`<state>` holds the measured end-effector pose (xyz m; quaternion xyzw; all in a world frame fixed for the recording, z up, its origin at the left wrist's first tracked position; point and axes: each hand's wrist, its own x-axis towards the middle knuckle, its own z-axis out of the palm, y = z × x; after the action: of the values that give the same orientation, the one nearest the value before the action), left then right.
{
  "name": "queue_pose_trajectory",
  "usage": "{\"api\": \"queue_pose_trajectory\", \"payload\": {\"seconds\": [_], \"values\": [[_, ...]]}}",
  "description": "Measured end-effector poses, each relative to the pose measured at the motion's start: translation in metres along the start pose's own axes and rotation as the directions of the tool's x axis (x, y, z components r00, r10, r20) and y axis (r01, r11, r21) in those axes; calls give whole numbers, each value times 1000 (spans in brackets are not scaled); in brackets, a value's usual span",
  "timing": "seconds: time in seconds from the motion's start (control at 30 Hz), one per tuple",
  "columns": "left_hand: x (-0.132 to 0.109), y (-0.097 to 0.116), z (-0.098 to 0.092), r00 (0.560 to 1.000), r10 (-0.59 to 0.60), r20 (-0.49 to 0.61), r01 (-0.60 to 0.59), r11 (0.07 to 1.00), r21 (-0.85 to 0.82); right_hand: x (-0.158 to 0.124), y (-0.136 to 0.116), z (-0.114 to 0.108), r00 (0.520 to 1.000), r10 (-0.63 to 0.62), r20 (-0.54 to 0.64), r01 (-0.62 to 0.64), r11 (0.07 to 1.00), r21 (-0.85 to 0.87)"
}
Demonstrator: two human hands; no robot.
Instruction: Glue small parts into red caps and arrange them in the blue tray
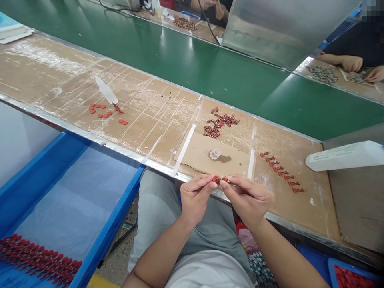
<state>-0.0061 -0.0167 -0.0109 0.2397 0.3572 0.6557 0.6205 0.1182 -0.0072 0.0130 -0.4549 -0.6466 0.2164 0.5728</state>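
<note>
The left hand [195, 198] and right hand [247, 199] meet just above the metal bench edge [163, 167], thumbs and forefingers pressed together in a pinch on one small red-and-dark part [222, 180]. The fingertips hide most of it. A thin metal tip seems to point right, so its long axis lies roughly level across the hands, dipping slightly to the right.

Just ahead, a cardboard sheet [192, 154] carries a small clear plastic cup [215, 154] beside a brown smear [225, 159]. To the right, about eight red parts [282, 172] stand in a neat diagonal row. Beyond the sheet lies a loose heap of red-and-dark parts [220, 125], and further left, red discs [103, 114] lie scattered near a translucent white plastic piece [106, 91]. Many red parts [39, 260] lie in packed rows in the blue tray [69, 188] at lower left. A co-worker's hands [211, 6] sit beyond the green conveyor belt [192, 68].
</note>
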Motion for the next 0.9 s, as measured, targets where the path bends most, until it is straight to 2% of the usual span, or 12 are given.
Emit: {"api": "queue_pose_trajectory", "payload": {"seconds": [0.2, 0.4, 0.67, 0.9], "values": [[0, -1, 1, 1000, 17, 13, -17, 1000, 12, 5, 0, -4, 998, -50, 31, 51, 998, -36], [-2, 1, 6, 997, 70, 45, -71, 997, 36, 8, 2, -10, 995, -90, 50, 89, 996, 29], [-2, -2, 4, 984, 119, 131, -121, 993, 6, 4, 5, -13, 998, -38, 42, 34, 995, 91], [-2, -4, 5, 987, 123, 104, -123, 992, -4, 5, 5, -15, 998, -45, 43, 41, 993, 107]]}}
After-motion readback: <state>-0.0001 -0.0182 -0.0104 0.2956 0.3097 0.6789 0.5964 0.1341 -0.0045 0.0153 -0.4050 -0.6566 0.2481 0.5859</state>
